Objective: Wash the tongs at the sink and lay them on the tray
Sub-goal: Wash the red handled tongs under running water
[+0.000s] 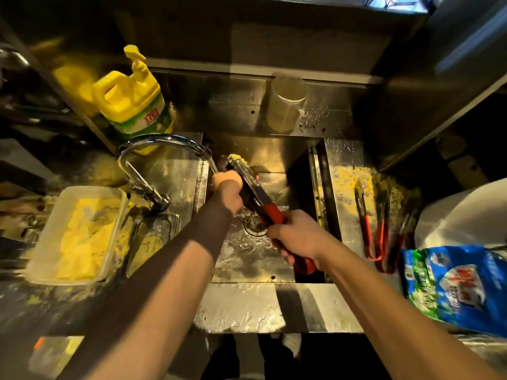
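Note:
Over the steel sink (274, 154) I hold a pair of metal tongs (255, 189) with red grips, tilted with the tips up and away from me. My right hand (299, 234) is shut on the red handle end. My left hand (229, 189) is closed around the metal arms near the tips. Water (213, 167) runs from the curved faucet (153, 141) onto that hand. Something yellow (239, 159) sits at the tips; sponge or residue, I cannot tell. A wet metal tray (345, 182) right of the sink holds several other red-handled tongs (366, 229).
A yellow detergent bottle (134, 102) stands at the back left and a clear plastic cup (285, 102) behind the sink. A white tub (49, 234) of yellow cloths and a small metal dish (153, 237) sit on the left. A blue bag (455, 286) lies at the right.

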Action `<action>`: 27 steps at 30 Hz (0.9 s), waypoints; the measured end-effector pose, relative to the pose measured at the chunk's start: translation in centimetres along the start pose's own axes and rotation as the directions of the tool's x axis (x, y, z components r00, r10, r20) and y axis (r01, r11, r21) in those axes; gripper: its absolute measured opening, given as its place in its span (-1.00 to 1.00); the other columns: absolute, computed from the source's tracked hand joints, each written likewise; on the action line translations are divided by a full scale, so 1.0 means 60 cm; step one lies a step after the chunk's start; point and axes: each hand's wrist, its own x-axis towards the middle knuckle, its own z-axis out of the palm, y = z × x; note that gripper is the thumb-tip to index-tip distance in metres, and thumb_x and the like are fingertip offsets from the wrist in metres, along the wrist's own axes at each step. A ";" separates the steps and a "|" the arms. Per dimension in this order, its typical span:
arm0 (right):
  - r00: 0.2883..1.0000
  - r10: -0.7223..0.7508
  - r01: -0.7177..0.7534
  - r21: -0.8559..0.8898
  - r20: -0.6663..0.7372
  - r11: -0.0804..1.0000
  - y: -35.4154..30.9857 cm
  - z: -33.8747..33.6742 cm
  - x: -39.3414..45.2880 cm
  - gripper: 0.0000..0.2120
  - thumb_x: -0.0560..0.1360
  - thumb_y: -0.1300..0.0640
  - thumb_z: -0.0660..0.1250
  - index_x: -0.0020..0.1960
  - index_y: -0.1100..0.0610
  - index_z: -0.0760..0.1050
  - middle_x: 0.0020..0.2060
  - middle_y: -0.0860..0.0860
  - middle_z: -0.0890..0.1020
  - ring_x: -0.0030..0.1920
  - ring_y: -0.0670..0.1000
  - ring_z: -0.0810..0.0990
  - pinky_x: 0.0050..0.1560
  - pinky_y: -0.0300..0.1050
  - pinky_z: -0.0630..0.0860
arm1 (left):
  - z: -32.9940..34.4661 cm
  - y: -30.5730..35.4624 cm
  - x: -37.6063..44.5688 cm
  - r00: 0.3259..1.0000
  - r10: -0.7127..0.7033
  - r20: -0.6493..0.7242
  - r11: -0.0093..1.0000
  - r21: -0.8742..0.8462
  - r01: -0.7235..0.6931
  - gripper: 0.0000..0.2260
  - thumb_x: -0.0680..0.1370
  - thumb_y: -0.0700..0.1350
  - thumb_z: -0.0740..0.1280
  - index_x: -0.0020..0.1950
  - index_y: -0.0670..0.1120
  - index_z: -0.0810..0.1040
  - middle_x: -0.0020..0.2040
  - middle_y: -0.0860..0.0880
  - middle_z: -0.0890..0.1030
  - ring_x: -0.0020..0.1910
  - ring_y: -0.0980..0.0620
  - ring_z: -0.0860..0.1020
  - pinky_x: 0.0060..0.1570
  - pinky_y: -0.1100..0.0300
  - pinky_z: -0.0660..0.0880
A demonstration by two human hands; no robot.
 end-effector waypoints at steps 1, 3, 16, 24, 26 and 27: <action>1.000 0.009 -0.009 0.003 -0.002 1.000 -0.001 -0.002 -0.001 -0.94 0.50 0.23 0.31 -0.11 0.23 0.49 -0.57 -0.01 0.47 -0.63 -0.05 0.40 -0.58 -0.21 0.38 | 0.003 0.002 0.003 1.000 -0.014 -0.001 0.999 0.029 0.014 -0.70 0.63 -0.22 0.19 0.34 -0.22 0.50 0.21 -0.26 0.62 0.13 -0.20 0.64 0.15 -0.16 0.58; 1.000 0.000 0.000 0.009 -0.018 1.000 -0.002 -0.006 -0.003 -0.92 0.50 0.23 0.32 -0.13 0.25 0.49 -0.56 0.02 0.47 -0.64 -0.04 0.39 -0.58 -0.21 0.38 | -0.001 0.013 -0.001 0.998 -0.060 0.030 0.998 0.016 0.059 -0.77 0.65 -0.18 0.19 0.23 -0.21 0.55 0.00 -0.22 0.66 -0.01 -0.15 0.69 0.03 -0.11 0.63; 1.000 -0.004 0.003 0.057 0.014 0.998 0.033 -0.055 -0.037 -0.52 0.45 -0.28 0.21 -0.19 0.15 0.51 -0.52 -0.01 0.51 -0.59 -0.02 0.42 -0.57 -0.23 0.36 | -0.040 -0.010 0.039 0.994 -0.097 0.055 0.979 -0.175 0.105 -0.55 0.65 0.08 0.24 0.48 -0.11 0.39 0.37 -0.21 0.54 0.30 -0.22 0.55 0.15 -0.13 0.53; 0.982 -0.114 0.086 -0.174 -0.154 0.981 0.025 -0.038 -0.001 -0.39 0.41 -0.09 0.51 0.25 0.06 0.23 0.03 0.10 0.64 -0.17 0.22 0.71 -0.10 0.27 0.65 | -0.075 -0.021 0.036 0.924 -0.030 0.382 0.926 -0.338 0.170 -0.54 0.65 0.21 0.06 0.15 -0.10 0.59 -0.08 -0.14 0.75 -0.11 -0.11 0.74 0.02 -0.05 0.54; 0.967 -0.173 0.104 -0.323 -0.190 0.940 0.022 -0.024 0.004 -0.33 0.42 -0.15 0.49 0.32 0.05 0.19 0.16 0.09 0.60 0.01 0.19 0.67 0.00 0.15 0.62 | -0.075 -0.024 0.035 0.923 -0.016 0.385 0.924 -0.348 0.161 -0.55 0.64 0.20 0.08 0.14 -0.11 0.58 -0.11 -0.15 0.75 -0.14 -0.10 0.74 0.07 -0.08 0.50; 0.957 -0.202 0.112 -0.377 -0.208 0.919 0.024 -0.020 0.008 -0.35 0.46 -0.17 0.43 0.37 0.06 0.20 0.22 0.10 0.57 0.10 0.17 0.63 0.04 0.07 0.57 | -0.075 -0.024 0.037 0.924 -0.013 0.381 0.922 -0.353 0.158 -0.56 0.64 0.20 0.08 0.14 -0.11 0.57 -0.13 -0.15 0.75 -0.16 -0.10 0.74 0.05 -0.08 0.50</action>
